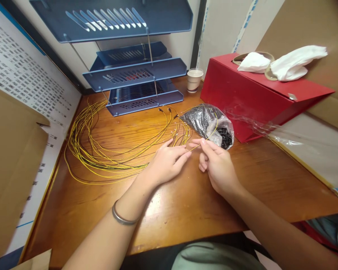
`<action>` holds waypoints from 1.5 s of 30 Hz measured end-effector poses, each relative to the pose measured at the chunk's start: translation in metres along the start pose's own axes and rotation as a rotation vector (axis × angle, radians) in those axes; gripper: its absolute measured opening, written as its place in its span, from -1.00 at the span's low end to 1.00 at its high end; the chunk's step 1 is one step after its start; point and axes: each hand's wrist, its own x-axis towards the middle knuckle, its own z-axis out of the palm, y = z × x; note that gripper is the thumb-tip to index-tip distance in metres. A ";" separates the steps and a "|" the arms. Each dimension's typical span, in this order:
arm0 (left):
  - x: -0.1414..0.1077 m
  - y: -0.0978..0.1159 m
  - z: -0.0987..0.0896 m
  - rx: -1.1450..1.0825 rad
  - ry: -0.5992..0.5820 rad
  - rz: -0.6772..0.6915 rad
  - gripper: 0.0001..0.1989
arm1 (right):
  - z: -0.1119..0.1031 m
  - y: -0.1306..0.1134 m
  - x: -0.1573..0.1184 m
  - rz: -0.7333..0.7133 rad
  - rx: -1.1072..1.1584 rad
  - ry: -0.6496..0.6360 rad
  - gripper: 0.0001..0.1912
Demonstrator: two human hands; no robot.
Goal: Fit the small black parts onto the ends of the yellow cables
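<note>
Two bare hands work above one wooden table (186, 210), joined by a single yellow wire (216, 123) that spans the gap between their fingertips and arcs up beyond the right. The left hand (167, 161), palm down, pinches this wire at the thumb and fingertips; the right hand (218, 163) grips it between thumb and index finger, the other fingers curled. One bracelet (124, 220) circles the left forearm. Left of centre lies one loose coil of yellow and darker wires (80, 152), its strands too tangled to count; three dark tips show at its upper right end, with several small pale ends nearby. The left hand covers part of the coil. Just beyond the right hand, which overlaps its near edge, sits one clear plastic bag (198, 118), open toward the right, containing black pieces (227, 138) too numerous to count. Behind stands one blue rack (169, 69) with three front tiers visible, its lowest meeting the far side of the coil. To its right are one paper cup (194, 80) and one red box (233, 97), the latter close behind the bag and bounding the space on that side; two white tissues (294, 65) protrude from its top. A printed panel (25, 63) and a cardboard sheet (14, 150) border the left; further cardboard (307, 26) rises at the right.
</note>
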 end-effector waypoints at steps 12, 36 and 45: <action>0.000 -0.001 0.000 -0.006 -0.003 0.011 -0.67 | 0.002 0.001 -0.002 0.026 -0.040 -0.057 -0.61; 0.002 -0.001 0.002 -0.008 0.007 0.025 -0.64 | 0.000 -0.002 0.001 0.010 -0.026 -0.034 -0.66; 0.001 0.000 0.001 0.030 0.005 0.018 -0.61 | 0.000 -0.007 0.000 -0.104 0.138 0.137 -0.72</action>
